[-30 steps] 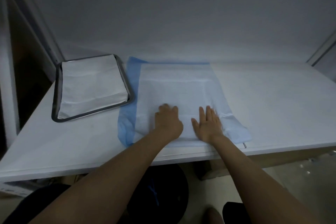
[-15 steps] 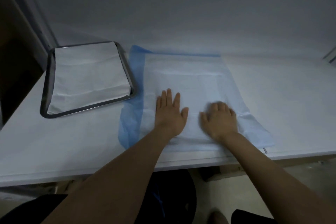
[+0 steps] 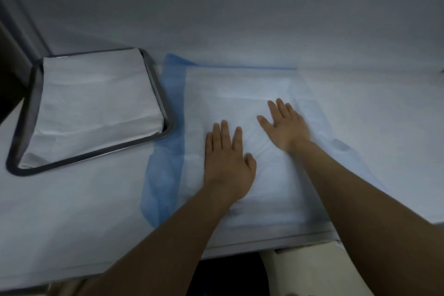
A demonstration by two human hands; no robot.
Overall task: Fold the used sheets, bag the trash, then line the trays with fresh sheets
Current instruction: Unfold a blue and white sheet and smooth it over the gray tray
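Head view: both my hands lie flat, palms down, on the blue-edged sheet [image 3: 240, 89], which is spread on the worktop [image 3: 60, 211] just right of the tray [image 3: 96, 156]. Left hand [image 3: 227, 158] has straight fingers, slightly spread, and holds nothing. It sits nearer the worktop's front edge. Right hand [image 3: 286, 125] is also flat with straight fingers and nothing in it, further up the sheet and a bit blurred.

Change: half a second ago the right hand was curled on the sheet's near part. Now it is opened out and has slid up and away from me. The left hand was knuckled a second ago and has been flat since. The sheet itself has hardly shifted, and its blue strip still shows along the left side.

Reads as smoothing or pressing the sheet down, with no grip taken for a next fold yet. Can't tell if this sheet is a used one or a fresh one.

The tray holds a white sheet [image 3: 91, 98] lying inside its rim, untouched, so that tray looks lined. No trash or bag in view, so bagging can't be judged
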